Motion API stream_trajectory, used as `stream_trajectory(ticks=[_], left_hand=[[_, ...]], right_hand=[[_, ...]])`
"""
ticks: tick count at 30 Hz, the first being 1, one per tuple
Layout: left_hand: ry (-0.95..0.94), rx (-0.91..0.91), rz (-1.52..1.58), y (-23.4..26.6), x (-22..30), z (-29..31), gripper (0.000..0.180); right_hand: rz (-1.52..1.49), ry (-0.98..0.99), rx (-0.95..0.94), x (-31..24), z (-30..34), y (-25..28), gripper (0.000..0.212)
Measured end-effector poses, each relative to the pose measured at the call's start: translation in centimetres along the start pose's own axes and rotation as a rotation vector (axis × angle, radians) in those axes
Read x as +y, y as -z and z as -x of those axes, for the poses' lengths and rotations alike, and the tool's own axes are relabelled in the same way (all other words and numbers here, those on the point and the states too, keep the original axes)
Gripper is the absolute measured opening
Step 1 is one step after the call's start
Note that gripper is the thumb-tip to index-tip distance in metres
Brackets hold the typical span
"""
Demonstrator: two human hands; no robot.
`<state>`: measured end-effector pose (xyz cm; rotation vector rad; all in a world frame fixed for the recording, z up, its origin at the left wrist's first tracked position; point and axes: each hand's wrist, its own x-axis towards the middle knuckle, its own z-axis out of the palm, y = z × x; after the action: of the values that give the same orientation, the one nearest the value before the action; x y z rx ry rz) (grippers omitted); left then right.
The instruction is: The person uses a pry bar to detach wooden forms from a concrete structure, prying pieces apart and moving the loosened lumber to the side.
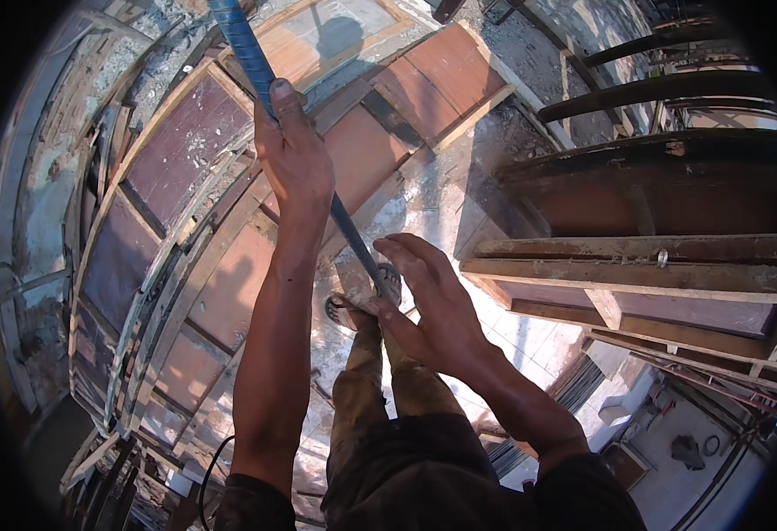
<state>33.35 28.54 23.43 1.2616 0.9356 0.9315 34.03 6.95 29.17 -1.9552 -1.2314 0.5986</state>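
A long, slim bluish ribbed metal bar (247,46) slants from the upper left down toward my feet. My left hand (295,150) is closed round its upper part, with the thumb lying along the bar. Beside the lower stretch of the bar is my right hand (437,310), its thumb and fingers spread apart. The bar runs past the gap between them, and I cannot tell whether the hand touches it. Its lower end shows close to my sandalled feet (342,310).
Wood-framed panels (229,270) with reddish-brown faces lie stacked to my left and ahead. More framed panels (627,274) stand on my right, with dark curved beams (663,93) beyond. Sunlit pale tiles (530,345) lie underfoot. Long thin rods (565,394) lie at the lower right.
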Motion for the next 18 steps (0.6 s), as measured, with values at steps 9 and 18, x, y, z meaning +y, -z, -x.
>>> stream_trajectory(ticks=[9,18], left_hand=[[-0.356,-0.884,-0.527,-1.8,-0.3,12.8,0.027],[-0.334,-1.481,-0.706,3.9,-6.4,24.6,0.04]], right_hand=[[0.847,0.08,-0.239,-4.1,-3.0,10.4,0.058],[0.115,-0.789,-0.785,4.1,12.1,4.5,0.058]])
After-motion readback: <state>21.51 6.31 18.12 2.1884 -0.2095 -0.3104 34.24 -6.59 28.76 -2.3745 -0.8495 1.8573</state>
